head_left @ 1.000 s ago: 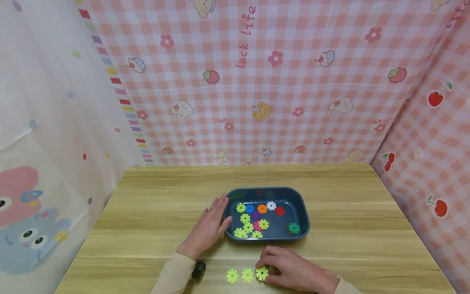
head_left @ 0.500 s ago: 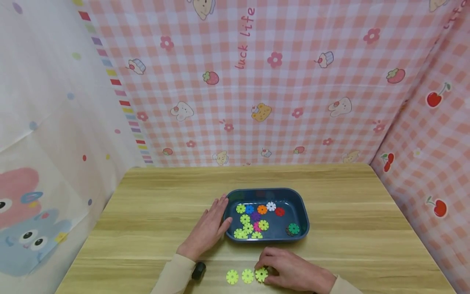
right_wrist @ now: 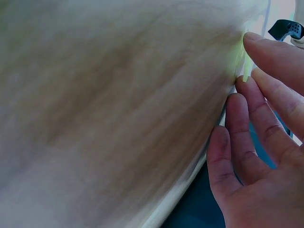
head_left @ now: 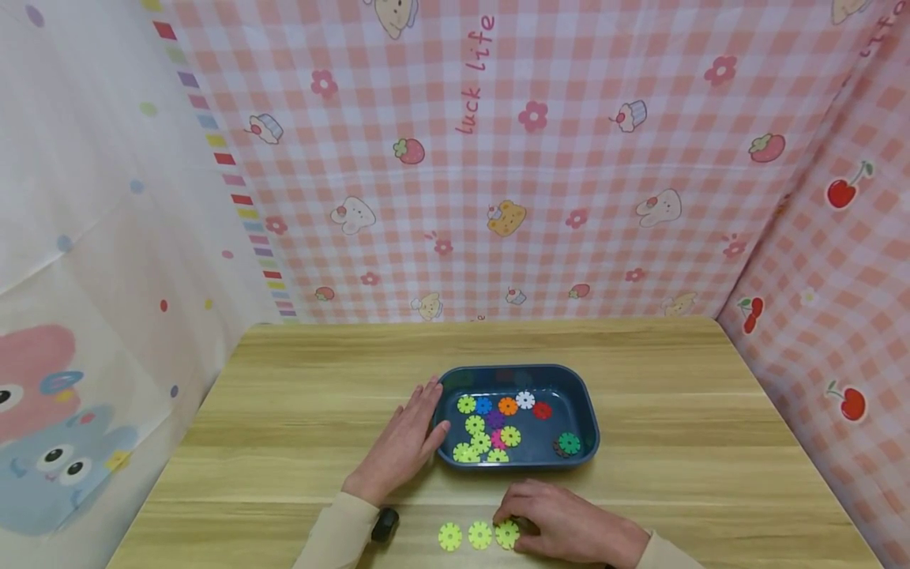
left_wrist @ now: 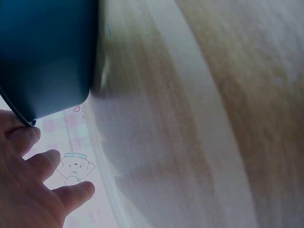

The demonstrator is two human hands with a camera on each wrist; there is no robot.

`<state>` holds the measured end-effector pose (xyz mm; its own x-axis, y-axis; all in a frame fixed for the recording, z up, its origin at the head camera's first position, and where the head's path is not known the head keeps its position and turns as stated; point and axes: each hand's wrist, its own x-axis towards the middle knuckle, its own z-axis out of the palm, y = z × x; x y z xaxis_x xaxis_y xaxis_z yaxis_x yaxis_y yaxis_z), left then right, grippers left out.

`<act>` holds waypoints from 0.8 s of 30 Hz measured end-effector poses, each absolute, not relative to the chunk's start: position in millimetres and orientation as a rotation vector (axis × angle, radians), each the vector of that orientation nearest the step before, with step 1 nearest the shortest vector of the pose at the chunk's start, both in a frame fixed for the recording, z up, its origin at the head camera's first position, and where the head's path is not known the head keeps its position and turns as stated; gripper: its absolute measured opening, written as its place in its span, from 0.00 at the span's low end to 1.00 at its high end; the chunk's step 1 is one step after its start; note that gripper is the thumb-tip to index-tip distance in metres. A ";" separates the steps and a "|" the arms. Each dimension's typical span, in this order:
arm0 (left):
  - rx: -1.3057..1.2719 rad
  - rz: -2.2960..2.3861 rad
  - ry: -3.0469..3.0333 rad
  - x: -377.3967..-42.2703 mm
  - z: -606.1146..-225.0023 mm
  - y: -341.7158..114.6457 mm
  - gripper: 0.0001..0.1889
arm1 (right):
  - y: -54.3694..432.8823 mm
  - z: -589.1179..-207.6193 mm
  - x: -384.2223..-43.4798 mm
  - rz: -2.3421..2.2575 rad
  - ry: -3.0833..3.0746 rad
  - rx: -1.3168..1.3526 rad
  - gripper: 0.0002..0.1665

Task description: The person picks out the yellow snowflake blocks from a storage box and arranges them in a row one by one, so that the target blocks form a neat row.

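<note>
In the head view, my right hand [head_left: 565,523] pinches a yellow-green snowflake disc [head_left: 505,537] between thumb and fingertips at the table's near side. This disc forms the right end of a short row with two matching discs, a middle one [head_left: 479,536] and a left one [head_left: 450,536]. The right wrist view catches the held disc [right_wrist: 247,66] edge-on by the thumb. My left hand [head_left: 401,446] rests with extended fingers against the left rim of a dark blue tray [head_left: 533,449]; the left wrist view has its fingertips right at the tray's edge.
Inside the tray are several yellow-green discs [head_left: 475,425], plus blue, orange, white, red, purple and pink ones. A green disc [head_left: 569,442] overlaps a dark one in its right corner. Pink checked cloth [head_left: 455,197] hangs behind the wooden table [head_left: 675,419].
The disc under my right hand has shifted slightly toward me and now lies level with the other two, less tilted than before. My left hand and the tray stay put.
</note>
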<state>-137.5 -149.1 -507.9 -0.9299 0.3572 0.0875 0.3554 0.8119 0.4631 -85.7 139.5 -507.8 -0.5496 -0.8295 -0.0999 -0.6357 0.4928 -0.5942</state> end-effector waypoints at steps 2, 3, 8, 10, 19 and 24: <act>0.589 0.764 2.987 -137.7 -507.9 -149.2 0.35 | 139.7 -508.0 -86.0 -0.712 2.366 -1.227 0.18; 0.589 0.764 2.987 -137.8 -507.8 -149.2 0.35 | 139.9 -508.1 -86.2 -0.711 2.366 -1.230 0.18; 0.582 0.766 2.984 -138.7 -507.9 -149.4 0.35 | 140.7 -502.8 -84.7 -0.732 2.366 -1.209 0.18; 0.582 0.765 2.984 -139.1 -508.1 -149.6 0.35 | 141.6 -497.3 -83.6 -0.772 2.362 -1.185 0.17; 0.583 0.762 2.982 -139.4 -508.2 -150.4 0.36 | 151.1 -470.4 -89.0 -1.003 2.405 -1.226 0.12; 0.585 0.772 2.978 -138.9 -508.7 -150.1 0.35 | 156.3 -466.2 -103.0 -1.161 2.578 -1.293 0.10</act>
